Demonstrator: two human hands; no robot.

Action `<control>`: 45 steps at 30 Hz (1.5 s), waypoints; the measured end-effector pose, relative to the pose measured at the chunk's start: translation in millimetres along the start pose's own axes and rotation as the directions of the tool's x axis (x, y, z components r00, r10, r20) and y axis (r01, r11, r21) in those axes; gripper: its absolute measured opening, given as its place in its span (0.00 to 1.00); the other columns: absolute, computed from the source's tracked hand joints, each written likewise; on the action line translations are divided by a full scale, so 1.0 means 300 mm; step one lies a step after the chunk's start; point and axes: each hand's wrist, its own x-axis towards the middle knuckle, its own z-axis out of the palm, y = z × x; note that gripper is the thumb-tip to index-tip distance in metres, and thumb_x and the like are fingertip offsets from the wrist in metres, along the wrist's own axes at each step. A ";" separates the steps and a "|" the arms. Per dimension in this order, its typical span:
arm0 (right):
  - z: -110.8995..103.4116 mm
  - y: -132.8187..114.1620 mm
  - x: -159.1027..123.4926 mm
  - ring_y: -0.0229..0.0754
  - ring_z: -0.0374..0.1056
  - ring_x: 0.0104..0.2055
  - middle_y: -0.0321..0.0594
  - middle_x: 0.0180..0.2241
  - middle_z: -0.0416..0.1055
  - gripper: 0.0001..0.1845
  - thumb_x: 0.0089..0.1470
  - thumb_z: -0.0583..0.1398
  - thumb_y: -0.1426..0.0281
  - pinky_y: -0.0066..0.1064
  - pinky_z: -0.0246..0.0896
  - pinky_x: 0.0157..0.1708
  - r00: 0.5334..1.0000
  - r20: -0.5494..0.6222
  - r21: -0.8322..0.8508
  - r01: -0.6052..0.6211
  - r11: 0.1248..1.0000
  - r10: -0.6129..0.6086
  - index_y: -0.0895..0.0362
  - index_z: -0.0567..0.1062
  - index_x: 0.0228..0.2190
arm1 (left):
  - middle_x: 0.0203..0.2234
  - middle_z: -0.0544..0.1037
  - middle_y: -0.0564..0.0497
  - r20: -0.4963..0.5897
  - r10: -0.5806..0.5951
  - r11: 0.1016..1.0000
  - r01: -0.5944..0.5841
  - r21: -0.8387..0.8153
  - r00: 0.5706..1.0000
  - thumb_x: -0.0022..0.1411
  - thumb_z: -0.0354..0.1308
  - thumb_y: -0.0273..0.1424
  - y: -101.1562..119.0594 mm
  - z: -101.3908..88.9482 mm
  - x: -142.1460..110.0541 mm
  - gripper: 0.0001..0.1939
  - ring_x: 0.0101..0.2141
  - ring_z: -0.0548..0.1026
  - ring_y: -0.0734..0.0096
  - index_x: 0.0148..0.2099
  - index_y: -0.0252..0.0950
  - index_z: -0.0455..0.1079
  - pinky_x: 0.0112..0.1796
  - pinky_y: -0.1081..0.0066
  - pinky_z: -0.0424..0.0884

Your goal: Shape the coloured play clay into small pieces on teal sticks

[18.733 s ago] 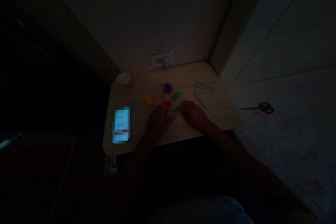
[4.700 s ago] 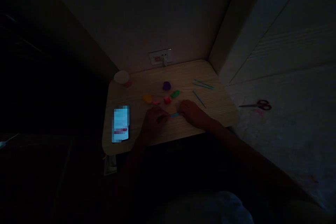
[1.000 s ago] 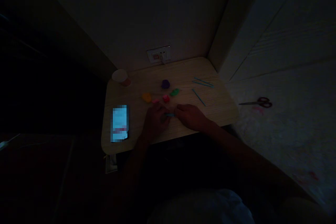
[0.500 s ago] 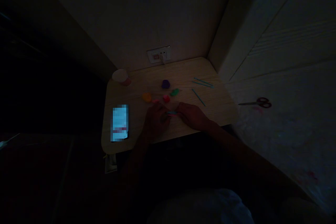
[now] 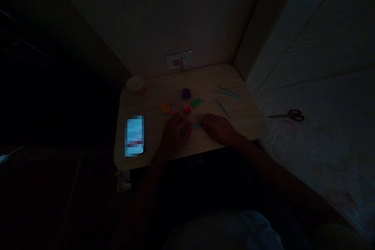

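Note:
The scene is very dark. My left hand (image 5: 175, 133) and my right hand (image 5: 218, 128) rest close together on a small wooden table (image 5: 243, 121), fingers curled. Between their fingertips sits a small teal and pink piece (image 5: 194, 126), pinched from both sides. Just beyond the hands lie small clay lumps: an orange one (image 5: 165, 108), a pink one (image 5: 175, 112), a red one (image 5: 186, 109), a green one (image 5: 196, 102) and a purple one (image 5: 186, 93).
A lit phone (image 5: 134, 136) lies at the table's left front. A pale cup (image 5: 136, 84) stands at the back left. Thin teal sticks (image 5: 227, 92) lie at the right. A wall socket (image 5: 179, 61) is behind the table. Scissors (image 5: 288, 115) lie on the surface to the right.
Both hands have stayed together over the small piece, with slight shifts of the fingers. The camera has drifted a little. Nothing else on the table has moved.

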 end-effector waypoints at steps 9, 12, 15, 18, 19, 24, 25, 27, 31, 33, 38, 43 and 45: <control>-0.011 0.011 -0.009 0.49 0.69 0.42 0.48 0.42 0.74 0.11 0.68 0.51 0.70 0.39 0.63 0.43 0.997 0.063 -0.050 0.037 0.998 -0.034 0.56 0.74 0.41 | 0.40 0.77 0.47 -0.001 -0.001 0.999 0.001 -0.035 1.000 0.66 0.60 0.30 0.008 -0.007 0.003 0.02 0.49 0.74 0.54 0.39 0.39 0.74 0.53 0.54 0.69; -0.010 0.014 -0.008 0.49 0.69 0.43 0.48 0.42 0.74 0.10 0.68 0.52 0.70 0.38 0.64 0.44 0.999 0.039 0.003 0.016 1.000 -0.016 0.56 0.73 0.41 | 0.40 0.77 0.47 0.004 0.001 1.000 -0.001 -0.023 1.000 0.67 0.60 0.31 0.002 -0.006 0.002 0.03 0.49 0.74 0.54 0.40 0.39 0.74 0.53 0.54 0.70; -0.005 0.028 -0.014 0.48 0.70 0.44 0.48 0.43 0.75 0.09 0.69 0.52 0.69 0.39 0.65 0.45 0.998 -0.042 0.116 -0.031 0.993 0.036 0.56 0.72 0.43 | 0.40 0.78 0.47 0.007 0.000 1.000 0.000 -0.030 1.000 0.68 0.60 0.34 -0.005 -0.003 0.000 0.05 0.49 0.74 0.56 0.40 0.39 0.75 0.56 0.53 0.69; 0.000 0.040 -0.020 0.49 0.70 0.45 0.48 0.43 0.75 0.09 0.69 0.52 0.68 0.41 0.66 0.46 0.991 -0.094 0.166 -0.075 0.983 0.092 0.55 0.72 0.44 | 0.40 0.78 0.48 0.003 0.008 0.999 -0.008 -0.038 1.000 0.69 0.60 0.33 -0.009 -0.002 -0.001 0.05 0.49 0.74 0.57 0.41 0.40 0.77 0.59 0.52 0.67; 0.000 0.041 -0.021 0.49 0.70 0.45 0.48 0.43 0.75 0.09 0.69 0.52 0.68 0.41 0.66 0.46 0.991 -0.098 0.169 -0.078 0.983 0.095 0.55 0.72 0.44 | 0.40 0.78 0.49 0.003 0.016 0.999 -0.016 -0.038 1.000 0.69 0.60 0.33 -0.009 -0.002 -0.001 0.05 0.48 0.75 0.58 0.41 0.41 0.77 0.60 0.52 0.66; -0.004 0.034 -0.019 0.50 0.70 0.44 0.48 0.43 0.75 0.09 0.69 0.52 0.68 0.41 0.66 0.46 0.992 -0.089 0.139 -0.072 0.988 0.085 0.55 0.72 0.43 | 0.48 0.77 0.47 -0.033 0.025 1.000 -0.026 -0.013 0.999 0.68 0.60 0.34 0.000 -0.012 -0.011 0.10 0.55 0.72 0.55 0.50 0.41 0.76 0.62 0.51 0.66; -0.004 0.033 -0.018 0.50 0.70 0.44 0.48 0.42 0.75 0.09 0.69 0.52 0.68 0.41 0.66 0.45 0.992 -0.089 0.136 -0.075 0.988 0.087 0.55 0.71 0.43 | 0.50 0.76 0.46 -0.046 0.018 1.000 -0.018 -0.007 0.999 0.67 0.60 0.33 0.002 -0.013 -0.013 0.13 0.57 0.71 0.54 0.53 0.41 0.75 0.61 0.51 0.66; -0.004 0.033 -0.018 0.50 0.70 0.45 0.48 0.42 0.75 0.09 0.69 0.52 0.69 0.41 0.66 0.45 0.992 -0.090 0.134 -0.078 0.988 0.090 0.55 0.71 0.43 | 0.52 0.75 0.45 -0.057 0.014 1.000 -0.014 -0.003 0.998 0.66 0.60 0.32 0.003 -0.016 -0.015 0.15 0.58 0.69 0.52 0.55 0.40 0.74 0.61 0.51 0.67; 0.000 0.035 -0.018 0.50 0.70 0.45 0.48 0.43 0.75 0.09 0.68 0.52 0.68 0.42 0.67 0.46 0.992 -0.088 0.129 -0.078 0.989 0.089 0.56 0.72 0.44 | 0.47 0.76 0.46 -0.029 0.044 0.999 -0.044 0.012 0.999 0.69 0.57 0.31 0.005 -0.016 -0.006 0.10 0.55 0.71 0.54 0.49 0.41 0.76 0.61 0.51 0.66; 0.001 0.036 -0.018 0.50 0.70 0.45 0.49 0.43 0.75 0.09 0.68 0.53 0.69 0.42 0.67 0.46 0.992 -0.091 0.134 -0.076 0.988 0.089 0.56 0.72 0.44 | 0.46 0.76 0.46 -0.015 0.046 0.999 -0.045 0.028 0.999 0.71 0.56 0.32 0.008 -0.015 -0.001 0.09 0.54 0.72 0.55 0.47 0.40 0.77 0.60 0.51 0.66; -0.001 0.035 -0.019 0.50 0.71 0.46 0.48 0.44 0.75 0.10 0.69 0.52 0.68 0.41 0.67 0.47 0.992 -0.095 0.134 -0.066 0.989 0.079 0.56 0.72 0.44 | 0.44 0.77 0.46 0.000 0.035 0.998 -0.035 0.057 0.999 0.74 0.53 0.32 0.015 -0.014 -0.002 0.11 0.52 0.72 0.56 0.47 0.41 0.78 0.59 0.52 0.66; -0.006 0.023 -0.018 0.50 0.71 0.46 0.49 0.44 0.76 0.11 0.69 0.52 0.68 0.41 0.67 0.47 0.996 -0.076 0.104 -0.037 0.994 0.045 0.57 0.73 0.45 | 0.43 0.77 0.46 -0.017 0.044 0.997 -0.042 0.067 0.999 0.73 0.54 0.34 0.005 -0.008 -0.006 0.11 0.52 0.73 0.55 0.46 0.39 0.78 0.58 0.52 0.68; -0.007 0.016 -0.015 0.50 0.71 0.46 0.49 0.44 0.76 0.10 0.69 0.53 0.69 0.40 0.67 0.47 0.998 -0.054 0.070 -0.025 0.997 0.029 0.57 0.74 0.45 | 0.43 0.77 0.46 -0.018 0.052 0.996 -0.051 0.072 0.998 0.73 0.55 0.34 0.004 -0.007 -0.004 0.11 0.51 0.73 0.56 0.45 0.39 0.78 0.58 0.51 0.68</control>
